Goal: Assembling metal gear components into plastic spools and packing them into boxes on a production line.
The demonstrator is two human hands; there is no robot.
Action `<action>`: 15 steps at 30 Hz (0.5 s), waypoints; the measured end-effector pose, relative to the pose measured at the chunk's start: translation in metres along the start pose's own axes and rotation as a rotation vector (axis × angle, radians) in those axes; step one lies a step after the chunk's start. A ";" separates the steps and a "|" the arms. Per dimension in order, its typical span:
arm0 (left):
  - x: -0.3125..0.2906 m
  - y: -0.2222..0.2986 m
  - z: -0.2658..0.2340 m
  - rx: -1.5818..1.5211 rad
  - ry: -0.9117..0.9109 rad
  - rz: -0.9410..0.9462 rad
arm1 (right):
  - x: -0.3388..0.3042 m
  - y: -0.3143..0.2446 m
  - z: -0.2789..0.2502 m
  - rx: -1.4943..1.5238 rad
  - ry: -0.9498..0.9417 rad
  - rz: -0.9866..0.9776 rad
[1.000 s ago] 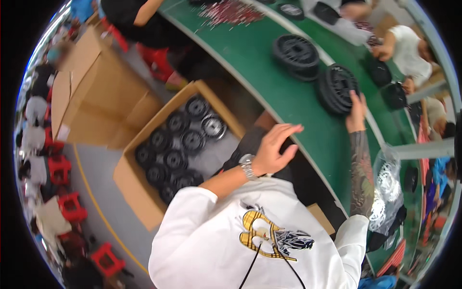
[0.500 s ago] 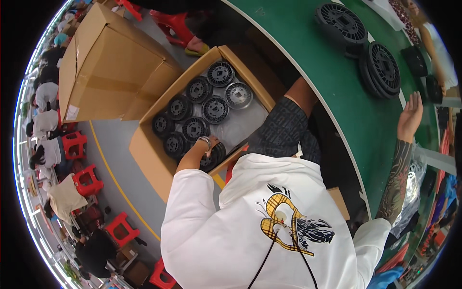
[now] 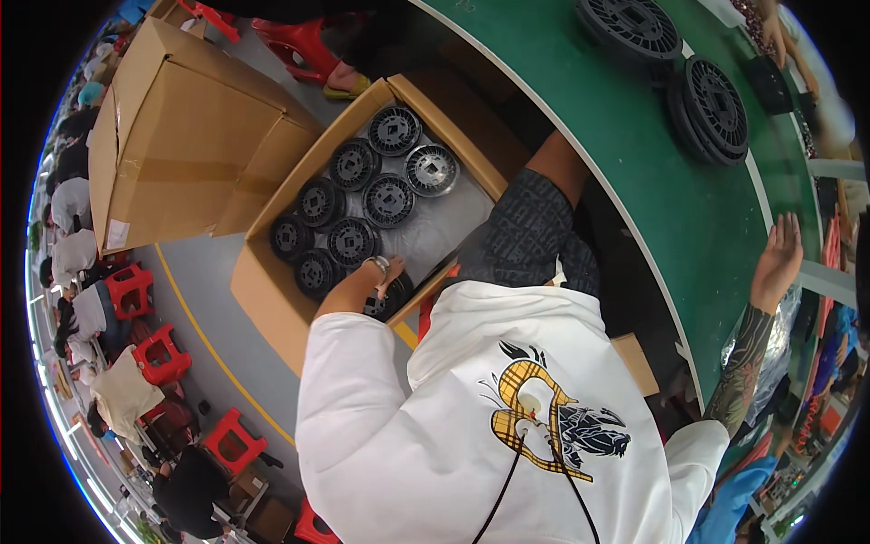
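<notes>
A cardboard box [image 3: 263, 238] on my left holds several black round parts, each with a slotted face like a small wheel. My left hand [image 3: 390, 272], with a bracelet at the wrist, reaches into its near corner. The fingers are at a black slotted wheel-like part [image 3: 391, 301] there and appear to grip its edge; hand and box partly hide it. On the right my right hand [image 3: 779, 258] is held over the green table [image 3: 625, 118], fingers stretched out, holding nothing. Farther along that table lie more slotted wheel-like parts [image 3: 716, 109], one leaning on another.
A large closed carton [image 3: 190, 136] stands left of the open box. Clear plastic sheet [image 3: 444, 218] lines the box. Red stools [image 3: 159, 354] and seated people fill the far left. A blurred co-worker's arm [image 3: 797, 54] and a black round part [image 3: 768, 86] are at the upper right.
The view has shifted slightly. My left hand stays at the box corner, where the part now sits lower and less of its side shows. My right hand has moved nearer along the table edge.
</notes>
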State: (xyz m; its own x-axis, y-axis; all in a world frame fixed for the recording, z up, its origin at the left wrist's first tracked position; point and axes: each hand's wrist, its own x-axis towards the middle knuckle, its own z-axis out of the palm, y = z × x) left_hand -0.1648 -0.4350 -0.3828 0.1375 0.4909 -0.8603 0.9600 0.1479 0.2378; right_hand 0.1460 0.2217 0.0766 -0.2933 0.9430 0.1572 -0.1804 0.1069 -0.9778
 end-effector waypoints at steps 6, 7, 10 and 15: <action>-0.074 0.035 -0.025 -0.237 0.124 0.039 | -0.010 0.002 -0.010 0.027 -0.004 0.023; -0.077 0.039 -0.025 -0.234 0.118 0.033 | -0.011 0.002 -0.006 0.034 0.000 0.028; -0.079 0.047 -0.024 -0.210 0.053 0.081 | -0.018 -0.003 0.008 0.049 0.006 0.025; -0.080 0.049 -0.034 -0.251 0.037 0.063 | -0.025 -0.006 0.005 0.028 -0.061 -0.040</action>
State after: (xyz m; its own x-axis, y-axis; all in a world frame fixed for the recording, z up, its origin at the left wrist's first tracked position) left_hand -0.1374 -0.4379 -0.2869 0.1820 0.5365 -0.8241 0.8583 0.3223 0.3993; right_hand 0.1496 0.1962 0.0790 -0.3424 0.9170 0.2049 -0.2191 0.1341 -0.9664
